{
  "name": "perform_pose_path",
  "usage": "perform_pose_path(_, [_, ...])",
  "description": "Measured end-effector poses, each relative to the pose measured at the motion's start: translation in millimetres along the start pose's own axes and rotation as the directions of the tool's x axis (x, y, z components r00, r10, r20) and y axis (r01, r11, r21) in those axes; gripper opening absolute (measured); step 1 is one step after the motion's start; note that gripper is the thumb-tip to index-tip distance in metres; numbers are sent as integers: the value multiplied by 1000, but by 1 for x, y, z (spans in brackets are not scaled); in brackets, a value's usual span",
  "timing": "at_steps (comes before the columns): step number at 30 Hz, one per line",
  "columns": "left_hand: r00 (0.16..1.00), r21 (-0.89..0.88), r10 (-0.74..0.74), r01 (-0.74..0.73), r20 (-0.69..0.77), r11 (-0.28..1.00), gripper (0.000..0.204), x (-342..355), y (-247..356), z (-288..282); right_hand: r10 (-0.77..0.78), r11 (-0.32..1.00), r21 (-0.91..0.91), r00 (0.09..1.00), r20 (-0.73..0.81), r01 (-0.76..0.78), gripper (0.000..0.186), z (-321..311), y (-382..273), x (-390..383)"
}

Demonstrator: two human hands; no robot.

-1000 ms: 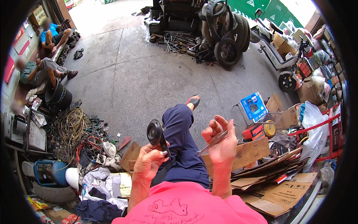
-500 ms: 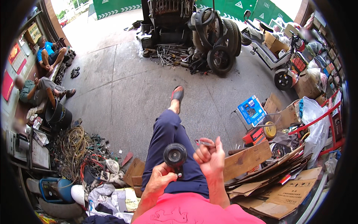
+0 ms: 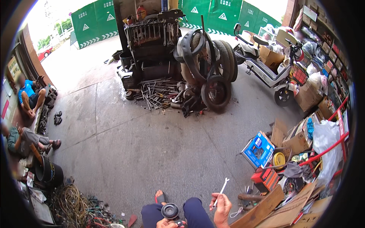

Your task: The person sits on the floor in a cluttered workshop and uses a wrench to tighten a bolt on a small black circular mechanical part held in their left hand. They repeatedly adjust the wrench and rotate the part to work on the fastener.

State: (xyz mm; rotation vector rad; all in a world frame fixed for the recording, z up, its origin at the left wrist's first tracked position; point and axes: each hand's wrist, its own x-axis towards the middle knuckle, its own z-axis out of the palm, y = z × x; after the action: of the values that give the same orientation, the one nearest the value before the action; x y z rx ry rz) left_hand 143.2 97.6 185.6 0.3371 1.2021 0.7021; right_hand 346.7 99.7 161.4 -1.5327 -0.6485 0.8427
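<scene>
At the lower edge, my left hand is closed on a round black disc, which looks like a vehicle horn with a small bracket below it. The horn is over my lap, its ringed face turned up. To its right my right hand is raised beside my knee. Its fingers pinch a slim silver open-end wrench, which points up and slightly right. The wrench and the horn are apart. My left fingers are partly cut off by the picture's edge.
Ahead stands a dark tool rack hung with wrenches, beside tyres and a pile of metal tools. A white electric scooter is parked at right. Cardboard and a blue box lie nearer. Two people sit at left, near a black bucket.
My view has tilted up, so my hands sit lower in the picture. My outstretched leg has drawn back. The wrench has swung from sideways to pointing up.
</scene>
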Motion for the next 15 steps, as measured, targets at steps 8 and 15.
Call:
perform_pose_path(8, [989, -211, 95, -118, -115, 970, 14, 29, 150, 8, 343, 937, -33, 900, 270, -348, 56, 107, -109, 51])
perform_pose_path(15, [967, -79, 42, -63, -251, 995, 7, -60, 293, 16, 207, 824, 430, 903, 376, -368, 35, 169, -324, 111])
